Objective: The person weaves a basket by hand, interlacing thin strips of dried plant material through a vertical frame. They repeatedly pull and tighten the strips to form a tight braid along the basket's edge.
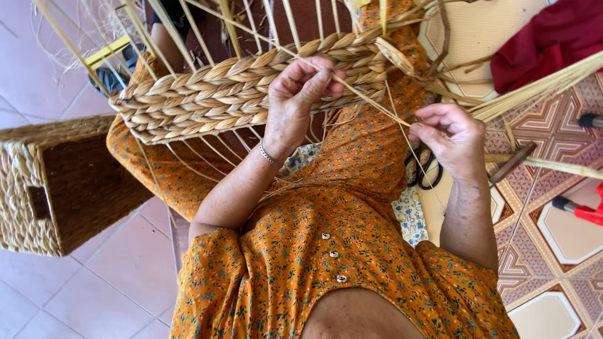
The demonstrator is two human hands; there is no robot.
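A half-woven basket of braided straw rows lies across my lap, its bare upright stakes fanning away from me. My left hand, a thin bracelet on its wrist, is closed on the braided edge and pinches a thin straw strand against it. That strand runs taut to my right hand, which holds its other end between thumb and fingers, a little right of the basket. I wear an orange flowered dress.
A finished woven box basket stands on the tiled floor at my left. Black-handled scissors lie under my right hand. A bundle of straw, red cloth and a red-handled tool lie to the right.
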